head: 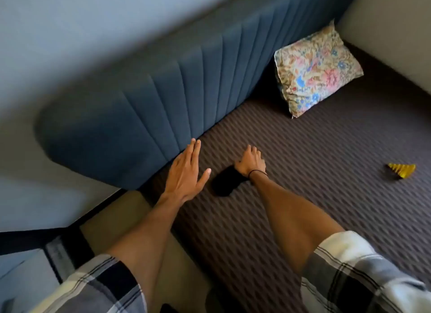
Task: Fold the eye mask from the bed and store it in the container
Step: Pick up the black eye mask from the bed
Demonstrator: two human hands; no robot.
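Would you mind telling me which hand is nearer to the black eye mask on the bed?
Right. The right hand is down on the eye mask, apparently gripping its far end; the left hand is open and flat, just left of it, not touching.

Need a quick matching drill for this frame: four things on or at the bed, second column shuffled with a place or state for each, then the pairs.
Column A
1. eye mask
2. floral pillow
3. yellow object
4. left hand

Column B
a. lying alone near the right edge of the bed cover
b. open and flat, fingers extended, by the headboard
c. propped in the far corner against the headboard
d. dark shape on the bed cover, under the right hand

Pairs: 1-d, 2-c, 3-a, 4-b
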